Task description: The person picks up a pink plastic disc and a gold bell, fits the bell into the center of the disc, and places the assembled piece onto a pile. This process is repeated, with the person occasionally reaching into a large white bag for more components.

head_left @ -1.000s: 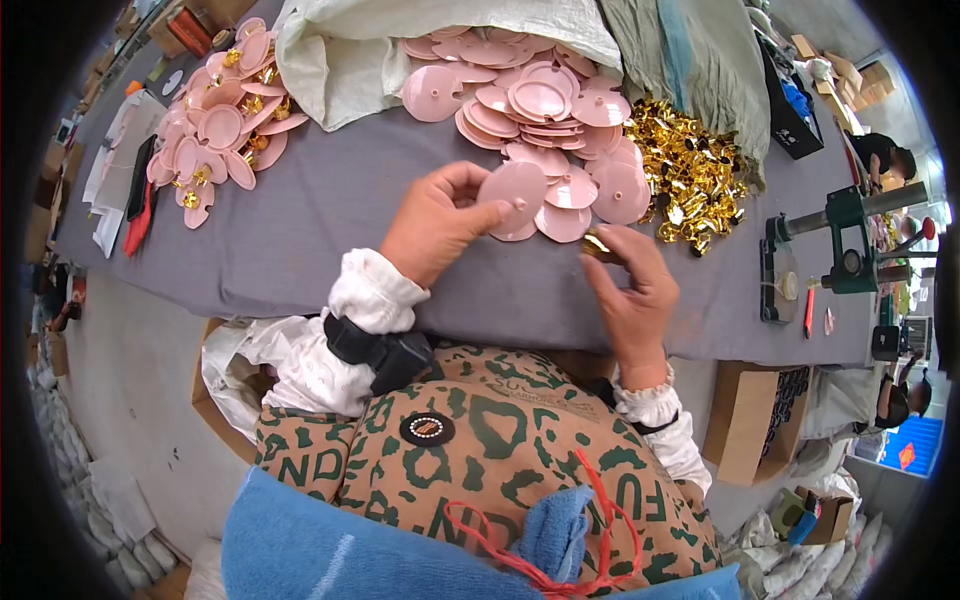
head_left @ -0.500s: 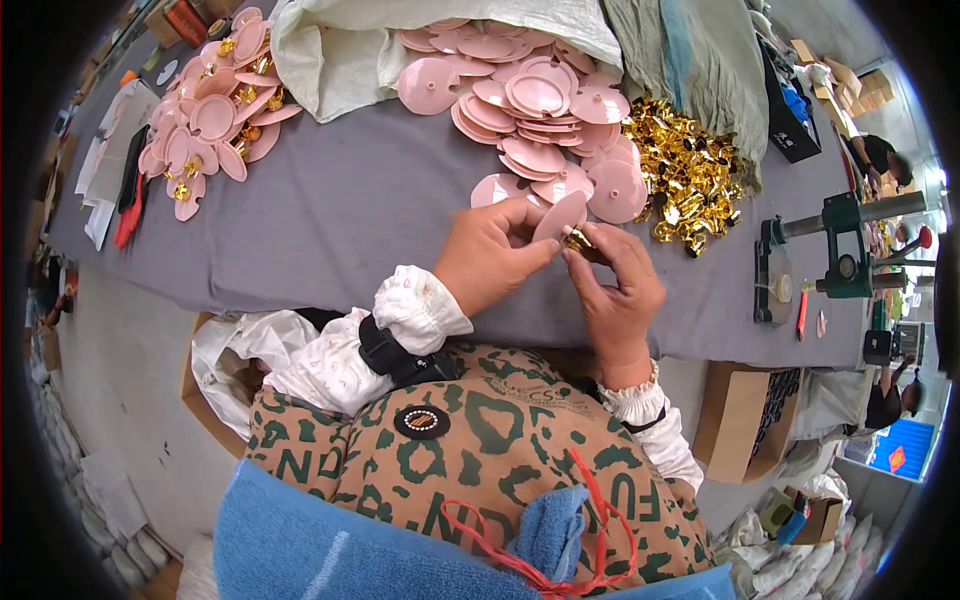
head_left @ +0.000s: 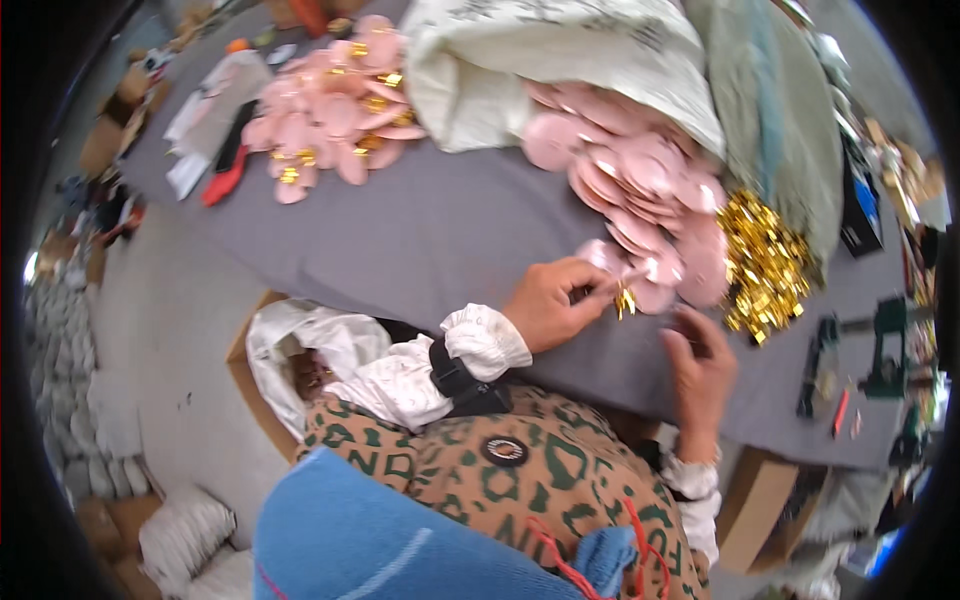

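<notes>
My left hand (head_left: pixel 555 305) pinches a thin pink plastic disc, seen nearly edge-on and blurred. A shiny gold piece (head_left: pixel 625 301) hangs at that disc, below my fingertips. To the right, my right hand (head_left: pixel 703 375) is raised over the table edge, fingers curved and apart, holding nothing I can see. Just beyond both hands lies a heap of pink discs (head_left: pixel 650 190), spilling from a white woven sack (head_left: pixel 470 70). Beside it is a pile of small gold pieces (head_left: pixel 765 265). At the far left, another heap of pink discs (head_left: pixel 335 115) has gold pieces among them.
A greenish sack (head_left: pixel 765 110) lies behind the gold pile. On the right stand a green metal press (head_left: pixel 885 345) and a red-handled tool (head_left: pixel 840 412). A black-and-red object (head_left: pixel 230 160) lies at left. Cardboard boxes (head_left: pixel 262 385) stand below the table edge.
My right hand has let go of the gold piece and drawn away to the right. My left hand keeps the disc. The whole view has turned, shifting the table's things rightward.
</notes>
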`<state>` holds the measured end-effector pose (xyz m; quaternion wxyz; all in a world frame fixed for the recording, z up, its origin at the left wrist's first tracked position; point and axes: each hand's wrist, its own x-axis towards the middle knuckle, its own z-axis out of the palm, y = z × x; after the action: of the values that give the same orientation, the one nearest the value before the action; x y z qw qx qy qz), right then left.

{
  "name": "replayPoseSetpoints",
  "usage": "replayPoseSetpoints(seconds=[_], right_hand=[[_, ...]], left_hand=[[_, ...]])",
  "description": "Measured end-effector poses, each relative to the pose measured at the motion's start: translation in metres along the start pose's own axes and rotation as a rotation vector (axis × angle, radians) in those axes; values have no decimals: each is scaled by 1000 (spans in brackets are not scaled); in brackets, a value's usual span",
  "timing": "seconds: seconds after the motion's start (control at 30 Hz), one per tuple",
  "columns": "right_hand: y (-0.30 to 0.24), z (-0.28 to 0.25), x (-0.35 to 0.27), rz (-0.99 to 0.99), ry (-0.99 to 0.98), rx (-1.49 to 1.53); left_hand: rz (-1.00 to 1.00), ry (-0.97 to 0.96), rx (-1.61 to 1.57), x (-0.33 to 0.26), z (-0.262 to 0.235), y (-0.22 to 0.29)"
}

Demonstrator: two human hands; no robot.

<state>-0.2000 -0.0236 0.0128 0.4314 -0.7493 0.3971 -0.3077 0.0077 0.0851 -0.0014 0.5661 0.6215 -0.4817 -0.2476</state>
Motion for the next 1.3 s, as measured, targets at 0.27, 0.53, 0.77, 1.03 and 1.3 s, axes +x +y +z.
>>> replayPoseSetpoints(seconds=[0.27, 0.53, 0.77, 1.03, 1.3], right_hand=[[72, -49, 17, -289, 290, -728], [73, -40, 22, -247, 358, -561], [54, -39, 14, -206, 414, -440], [41, -32, 5, -76, 350, -98], [-6, 16, -1, -403, 93, -17]], left_hand=[[128, 795, 753, 75, -270, 3], [32, 240, 422, 51, -93, 5], [230, -161, 744, 39, 5, -16], [-297, -106, 43, 31, -4, -7], [-174, -250, -44, 12, 31, 8]])
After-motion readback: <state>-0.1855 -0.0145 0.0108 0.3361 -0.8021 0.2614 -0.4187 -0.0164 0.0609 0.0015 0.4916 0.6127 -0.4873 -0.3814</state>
